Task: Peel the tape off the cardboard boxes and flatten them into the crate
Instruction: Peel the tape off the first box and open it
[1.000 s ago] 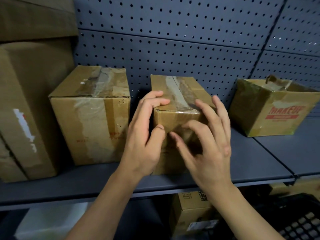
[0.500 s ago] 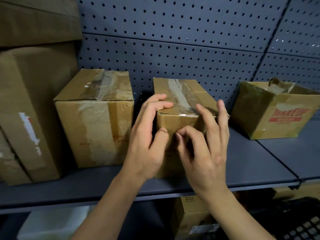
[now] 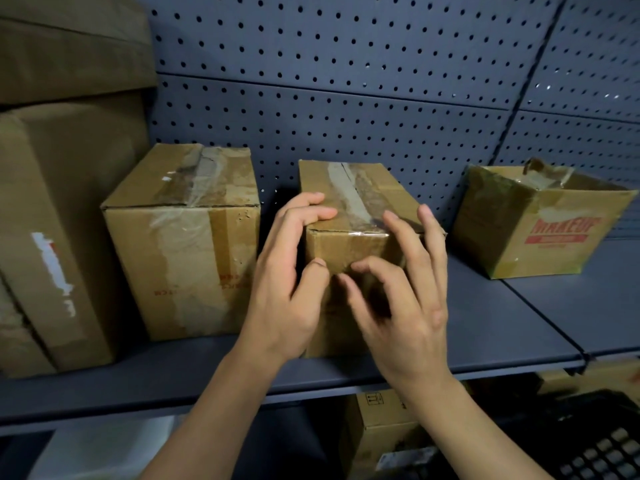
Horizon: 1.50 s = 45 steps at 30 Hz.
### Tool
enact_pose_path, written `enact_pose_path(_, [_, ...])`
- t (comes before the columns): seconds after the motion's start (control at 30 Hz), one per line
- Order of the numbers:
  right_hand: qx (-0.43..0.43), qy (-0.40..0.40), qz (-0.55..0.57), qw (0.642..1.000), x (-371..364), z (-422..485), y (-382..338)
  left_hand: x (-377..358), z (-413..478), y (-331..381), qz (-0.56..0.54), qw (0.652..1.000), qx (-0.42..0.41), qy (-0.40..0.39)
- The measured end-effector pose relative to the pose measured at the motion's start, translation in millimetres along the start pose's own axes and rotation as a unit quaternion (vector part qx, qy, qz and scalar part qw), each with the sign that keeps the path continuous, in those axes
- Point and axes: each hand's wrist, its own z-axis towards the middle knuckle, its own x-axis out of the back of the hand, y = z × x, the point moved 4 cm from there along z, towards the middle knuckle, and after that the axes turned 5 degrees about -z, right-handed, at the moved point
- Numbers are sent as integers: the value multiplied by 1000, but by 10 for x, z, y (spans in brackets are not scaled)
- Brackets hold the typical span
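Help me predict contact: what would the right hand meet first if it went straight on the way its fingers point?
The right hand would likely meet the front face of the middle taped cardboard box, just below its top edge; depth is unclear, so it may be touching.

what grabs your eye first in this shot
Two bare hands meet at the centre: the left hand grips the top left corner of a taped box on the grey shelf, the right hand spread over its front. To the right stands an open box with red lettering.
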Motion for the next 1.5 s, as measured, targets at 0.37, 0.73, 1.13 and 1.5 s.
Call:
enact_pose_path(0.37, [-35, -46, -13, 998, -6, 27, -20, 28, 13, -9, 7, 1000, 3, -8])
enact_pose_path(0.73, [-8, -82, 67, 994, 92, 30, 103, 20, 7, 43, 15, 1000, 16, -7])
enact_pose_path(1.13, [-5, -24, 18, 1000, 49, 18, 73, 13, 8, 36, 19, 1000, 14, 0])
enact_pose_path(1.5, [17, -33, 2, 999, 80, 47, 65, -8, -5, 1, 21, 1000, 9, 10])
